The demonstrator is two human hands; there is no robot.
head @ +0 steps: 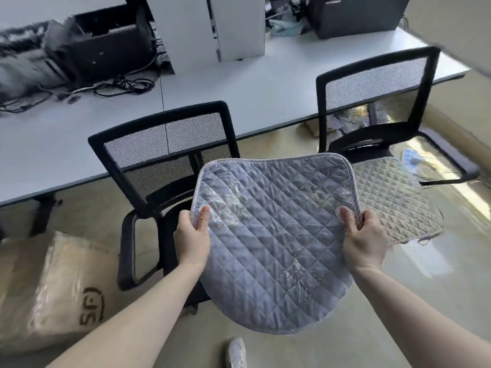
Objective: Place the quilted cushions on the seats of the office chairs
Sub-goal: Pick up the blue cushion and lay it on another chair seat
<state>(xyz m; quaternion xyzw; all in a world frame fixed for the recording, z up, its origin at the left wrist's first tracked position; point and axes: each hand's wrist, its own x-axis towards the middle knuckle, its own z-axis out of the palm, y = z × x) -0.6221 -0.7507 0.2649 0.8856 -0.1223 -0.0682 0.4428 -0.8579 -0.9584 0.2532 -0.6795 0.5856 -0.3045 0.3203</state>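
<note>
Glossy beige floor (345, 349) runs under a long white desk (265, 96), where two black mesh chairs stand. From the head view, the right chair (372, 102) already carries a pale cushion (393, 205) on its seat. Both hands hold a blue quilted cushion (271, 235) above the left chair (164, 144): the left hand (192, 235) and right hand (365, 240) each pinch a side edge. Next, it likely needs lowering flat onto that bare seat.

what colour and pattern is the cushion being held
Pale blue-grey cushion, diamond quilting with faint leaf and floral prints; clearest in the head view.
</note>
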